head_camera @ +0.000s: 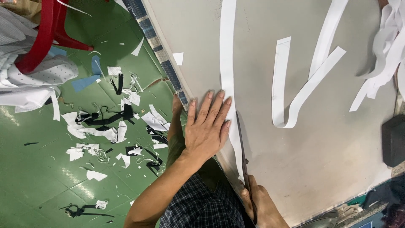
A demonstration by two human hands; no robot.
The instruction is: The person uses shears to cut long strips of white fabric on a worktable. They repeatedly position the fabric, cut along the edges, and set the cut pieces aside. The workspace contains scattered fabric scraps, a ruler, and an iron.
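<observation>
My grey cloth-covered counter [320, 160] has a long white fabric strip [228, 55] running down it, plus a folded white strip [291, 97] bent into a V, a heap of white strips [386, 46] at the far edge and a dark block [394, 139]. The green tiled floor [38, 177] below is littered with white and black fabric scraps [105, 126].

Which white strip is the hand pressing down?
The long straight strip nearest the table's edge, under the left hand. The folded strip and the tangled strips lie untouched further right.
</observation>
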